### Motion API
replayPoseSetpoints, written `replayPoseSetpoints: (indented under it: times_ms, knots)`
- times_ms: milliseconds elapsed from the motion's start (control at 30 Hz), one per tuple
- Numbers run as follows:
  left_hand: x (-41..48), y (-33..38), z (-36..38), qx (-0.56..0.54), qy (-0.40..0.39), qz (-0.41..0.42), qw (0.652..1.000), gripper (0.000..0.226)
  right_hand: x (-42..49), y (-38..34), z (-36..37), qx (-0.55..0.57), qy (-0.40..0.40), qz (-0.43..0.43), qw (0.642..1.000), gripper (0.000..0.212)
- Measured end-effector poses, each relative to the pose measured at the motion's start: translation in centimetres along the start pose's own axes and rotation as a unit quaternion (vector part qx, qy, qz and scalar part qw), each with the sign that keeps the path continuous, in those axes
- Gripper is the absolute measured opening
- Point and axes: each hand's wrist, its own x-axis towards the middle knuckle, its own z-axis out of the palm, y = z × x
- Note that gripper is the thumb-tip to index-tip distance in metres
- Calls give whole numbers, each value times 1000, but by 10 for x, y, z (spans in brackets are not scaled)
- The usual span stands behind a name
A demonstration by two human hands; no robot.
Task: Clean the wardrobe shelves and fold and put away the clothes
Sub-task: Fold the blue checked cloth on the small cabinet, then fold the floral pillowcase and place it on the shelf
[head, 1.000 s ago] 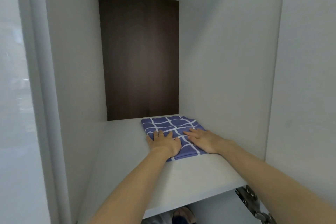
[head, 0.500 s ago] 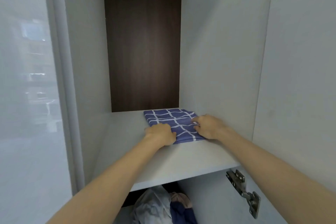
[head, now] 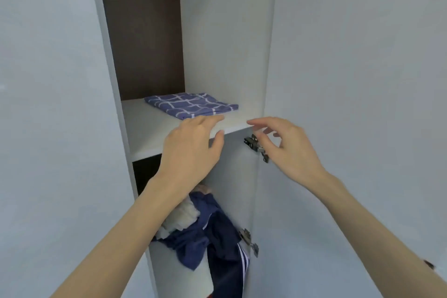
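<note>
A folded blue cloth with a white grid pattern (head: 191, 106) lies flat on the white upper shelf (head: 147, 128), toward its back right. My left hand (head: 191, 147) hovers in front of the shelf's front edge with relaxed fingers, holding nothing. My right hand (head: 287, 150) is level with it further right, in front of the upper door hinge, fingers loosely spread and empty. Both hands are clear of the cloth. On the shelf below sits a jumbled heap of navy clothes (head: 212, 232) with a white garment (head: 181, 218), partly hidden by my left forearm.
The wardrobe has a dark brown back panel (head: 142, 31) and white side walls. Its open door (head: 350, 104) stands at the right, with two metal hinges (head: 256, 147) (head: 249, 241). A pale panel (head: 48, 104) fills the left.
Both hands have let go of the folded cloth and pulled back out of the shelf toward me. The view has dropped, showing the lower shelf's clothes pile.
</note>
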Motion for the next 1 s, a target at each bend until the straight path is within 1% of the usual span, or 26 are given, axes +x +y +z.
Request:
replayPoseSetpoints:
  times_ms: [100,200,300,367,500,600,733,867,933,1000]
  knots:
    - [-59,10,2,-68,-57,13,996,38,-88,-13,-5,-1,0,99,995,25]
    - [-116,27,7,-118,-122,31,985,35,-178,-28,-18,-22,-9,206,978,24]
    - [-168,54,20,-146,-186,69,969,35,-267,-42,-39,-51,-17,306,950,26]
    - [-201,75,33,-172,-240,102,950,37,-323,-48,-56,-66,-10,369,927,26]
    - [-267,125,53,-205,-311,169,913,38,-422,-58,-91,-80,1,478,875,25]
    - [-314,167,65,-203,-363,222,882,38,-488,-63,-120,-101,6,539,837,26]
    - [-371,223,90,-215,-411,276,842,35,-569,-63,-158,-136,4,599,789,25]
    - [-428,289,128,-224,-468,297,801,34,-643,-39,-193,-141,13,644,752,23]
    - [-454,321,153,-212,-490,305,788,35,-675,-14,-208,-141,0,658,740,23]
    - [-477,350,182,-199,-512,296,782,38,-705,15,-223,-142,-24,666,732,26]
